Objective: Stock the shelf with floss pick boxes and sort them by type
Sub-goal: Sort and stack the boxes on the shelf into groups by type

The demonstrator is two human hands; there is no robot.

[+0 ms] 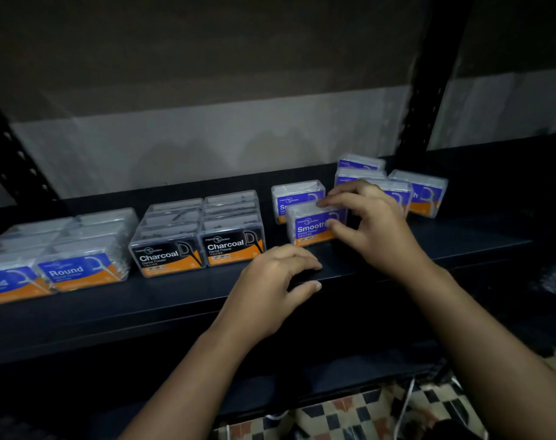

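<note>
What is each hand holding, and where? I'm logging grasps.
Right hand pinches the clear purple-labelled Smooth box by its right end; left hand holds nothing.

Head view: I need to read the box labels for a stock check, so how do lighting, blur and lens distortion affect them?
Head view: dim overall; the Charcoal boxes and the Smooth box gripped by the right hand read clearly. The Round boxes at the left edge are soft and stretched by the wide-angle lens. The rear Smooth boxes are blurred and partly hidden. The left hand hovers empty over the dark shelf.
</note>
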